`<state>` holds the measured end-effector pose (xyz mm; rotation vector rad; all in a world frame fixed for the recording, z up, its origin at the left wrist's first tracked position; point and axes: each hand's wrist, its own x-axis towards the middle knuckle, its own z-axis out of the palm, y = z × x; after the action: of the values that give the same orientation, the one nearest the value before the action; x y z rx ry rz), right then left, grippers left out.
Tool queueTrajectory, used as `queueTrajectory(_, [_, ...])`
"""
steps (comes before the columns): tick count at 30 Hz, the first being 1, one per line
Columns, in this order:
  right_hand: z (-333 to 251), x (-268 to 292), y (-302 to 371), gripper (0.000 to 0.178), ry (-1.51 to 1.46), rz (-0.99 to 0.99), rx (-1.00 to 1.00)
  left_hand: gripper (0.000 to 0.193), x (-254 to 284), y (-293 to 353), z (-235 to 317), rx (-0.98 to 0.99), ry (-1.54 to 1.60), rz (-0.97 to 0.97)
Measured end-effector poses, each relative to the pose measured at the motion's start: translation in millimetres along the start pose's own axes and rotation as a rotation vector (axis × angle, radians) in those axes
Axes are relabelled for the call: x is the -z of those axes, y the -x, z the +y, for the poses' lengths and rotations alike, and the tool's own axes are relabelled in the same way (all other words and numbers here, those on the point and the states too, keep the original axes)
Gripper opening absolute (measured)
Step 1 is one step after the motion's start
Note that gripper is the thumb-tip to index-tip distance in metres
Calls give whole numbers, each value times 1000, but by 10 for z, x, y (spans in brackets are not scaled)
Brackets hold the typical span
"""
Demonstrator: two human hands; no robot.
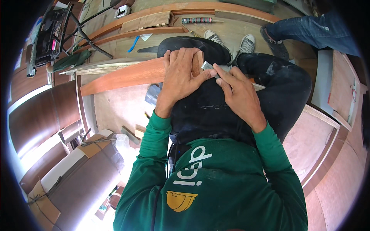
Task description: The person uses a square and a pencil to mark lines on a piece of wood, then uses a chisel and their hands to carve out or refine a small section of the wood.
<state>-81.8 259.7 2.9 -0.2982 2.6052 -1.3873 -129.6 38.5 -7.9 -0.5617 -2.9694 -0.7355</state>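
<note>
A long reddish-brown wooden plank (127, 76) lies across my lap, stretching out to the left. My left hand (180, 73) is wrapped over it near its right end, fingers across the top. The thumb of that hand reaches over to a small flat grey block (207, 66) with a pale end. My right hand (239, 89) pinches this block between thumb and fingers, close beside the plank's cut end. Fingers cover much of the block, so its exact kind cannot be made out.
Long wooden strips (154, 16) lie on the floor ahead, near a patterned tube (197, 20) and a blue strip (133, 44). Another person's leg (316, 32) is at the far right. A black metal-legged stand (77, 29) is at the far left. Panel-sided frames flank me.
</note>
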Motion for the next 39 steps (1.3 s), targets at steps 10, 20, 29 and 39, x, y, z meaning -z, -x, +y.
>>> queueTrajectory(10, [-48,45,124,43,36,-92,-44,101,56,5,-50,-1,121,-36])
queueTrajectory(20, [33,-71,88,45,66,-3,32,88,37,-19,-34,-44,34,5])
queueTrajectory(29, [57,-97,15,43,67,44,40,77,1,-25,11,9,5,23])
queueTrajectory(39, [31,-101,5,40,59,49,32,80,12,-25,27,26,10,22])
